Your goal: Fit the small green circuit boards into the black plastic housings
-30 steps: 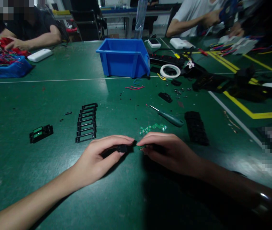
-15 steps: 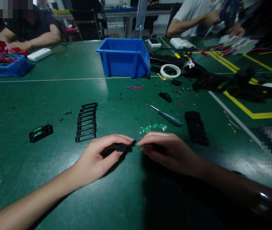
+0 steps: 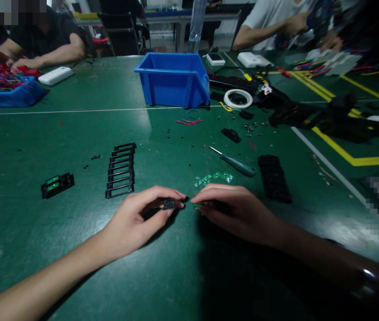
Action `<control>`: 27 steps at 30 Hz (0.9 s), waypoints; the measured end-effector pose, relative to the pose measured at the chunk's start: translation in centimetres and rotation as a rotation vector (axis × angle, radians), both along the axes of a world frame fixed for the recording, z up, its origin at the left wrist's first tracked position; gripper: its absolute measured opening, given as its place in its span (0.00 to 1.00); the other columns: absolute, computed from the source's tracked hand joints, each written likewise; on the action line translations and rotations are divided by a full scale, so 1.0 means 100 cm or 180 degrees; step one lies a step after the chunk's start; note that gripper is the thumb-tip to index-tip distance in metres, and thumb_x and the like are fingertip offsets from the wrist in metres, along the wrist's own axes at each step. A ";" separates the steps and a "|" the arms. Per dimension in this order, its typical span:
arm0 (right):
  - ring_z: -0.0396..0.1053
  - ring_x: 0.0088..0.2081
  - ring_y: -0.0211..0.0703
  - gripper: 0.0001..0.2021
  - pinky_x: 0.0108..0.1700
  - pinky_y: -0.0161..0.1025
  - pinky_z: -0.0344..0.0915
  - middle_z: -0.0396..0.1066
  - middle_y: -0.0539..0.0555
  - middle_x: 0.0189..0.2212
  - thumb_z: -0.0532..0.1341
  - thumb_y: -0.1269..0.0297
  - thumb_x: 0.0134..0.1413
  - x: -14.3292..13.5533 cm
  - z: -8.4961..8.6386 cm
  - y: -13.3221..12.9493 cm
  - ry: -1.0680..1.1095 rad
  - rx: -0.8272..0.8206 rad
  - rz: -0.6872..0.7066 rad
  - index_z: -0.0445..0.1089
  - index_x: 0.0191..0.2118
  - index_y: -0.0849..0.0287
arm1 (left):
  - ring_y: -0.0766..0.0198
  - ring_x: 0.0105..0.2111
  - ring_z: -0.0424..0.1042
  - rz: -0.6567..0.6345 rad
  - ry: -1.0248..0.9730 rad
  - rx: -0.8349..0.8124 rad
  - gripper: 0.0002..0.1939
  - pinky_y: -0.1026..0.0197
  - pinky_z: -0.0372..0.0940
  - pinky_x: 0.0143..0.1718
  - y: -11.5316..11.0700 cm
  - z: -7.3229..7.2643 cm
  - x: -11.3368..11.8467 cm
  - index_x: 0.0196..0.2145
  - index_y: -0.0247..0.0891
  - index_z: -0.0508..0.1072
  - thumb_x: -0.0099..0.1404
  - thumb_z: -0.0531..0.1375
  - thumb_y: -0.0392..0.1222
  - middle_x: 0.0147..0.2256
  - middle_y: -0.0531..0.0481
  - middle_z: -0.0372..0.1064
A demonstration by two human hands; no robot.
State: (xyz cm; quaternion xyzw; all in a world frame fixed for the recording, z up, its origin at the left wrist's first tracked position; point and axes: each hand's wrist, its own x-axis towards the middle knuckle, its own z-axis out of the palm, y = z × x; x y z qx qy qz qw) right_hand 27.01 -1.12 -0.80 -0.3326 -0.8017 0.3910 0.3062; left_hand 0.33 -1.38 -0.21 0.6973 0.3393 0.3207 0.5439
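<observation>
Between the thumb and fingers of my left hand [image 3: 145, 214] is a small black plastic part [image 3: 168, 204]. My right hand [image 3: 234, 209] pinches a small green circuit board [image 3: 197, 205], mostly covered by the fingertips. The two hands face each other with a narrow gap between them. Just beyond the right fingers lies a cluster of small green circuit boards [image 3: 214, 179]. A row of black plastic frames [image 3: 120, 171] rests past my left hand. Farther left sits a black holder [image 3: 57, 185] with green pieces in it.
A screwdriver [image 3: 238, 165] and a dark block of black parts [image 3: 274, 178] lie on the right. Behind stand a blue bin [image 3: 172, 84], a white ring [image 3: 238, 99] and scattered screws [image 3: 251, 128]. Two people work across the table, one by a blue tray of wires [image 3: 12, 96].
The black part in my left hand has turned slightly, showing more of its face. My right hand stays nearly still. A co-worker's hand at the far left has shifted.
</observation>
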 end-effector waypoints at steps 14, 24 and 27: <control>0.72 0.37 0.40 0.12 0.39 0.37 0.67 0.76 0.55 0.40 0.61 0.72 0.63 0.001 0.000 -0.001 -0.0050 -0.0074 -0.0024 0.75 0.50 0.59 | 0.60 0.47 0.77 -0.0004 -0.0054 -0.0216 0.12 0.57 0.71 0.52 -0.002 0.001 0.001 0.53 0.40 0.73 0.73 0.59 0.35 0.49 0.44 0.77; 0.73 0.38 0.40 0.12 0.40 0.37 0.67 0.76 0.55 0.40 0.61 0.73 0.63 0.000 0.000 0.000 -0.0080 -0.0062 -0.0013 0.74 0.50 0.58 | 0.59 0.45 0.78 -0.0019 -0.0157 -0.0375 0.12 0.55 0.73 0.50 -0.003 0.002 0.002 0.52 0.39 0.72 0.73 0.59 0.36 0.49 0.43 0.75; 0.73 0.37 0.40 0.12 0.40 0.37 0.67 0.77 0.55 0.40 0.61 0.73 0.63 -0.001 0.001 -0.001 -0.0032 -0.0029 -0.0004 0.75 0.50 0.58 | 0.59 0.43 0.78 -0.0023 -0.0223 -0.0412 0.12 0.55 0.73 0.48 -0.002 0.002 0.003 0.52 0.37 0.71 0.72 0.60 0.36 0.48 0.42 0.75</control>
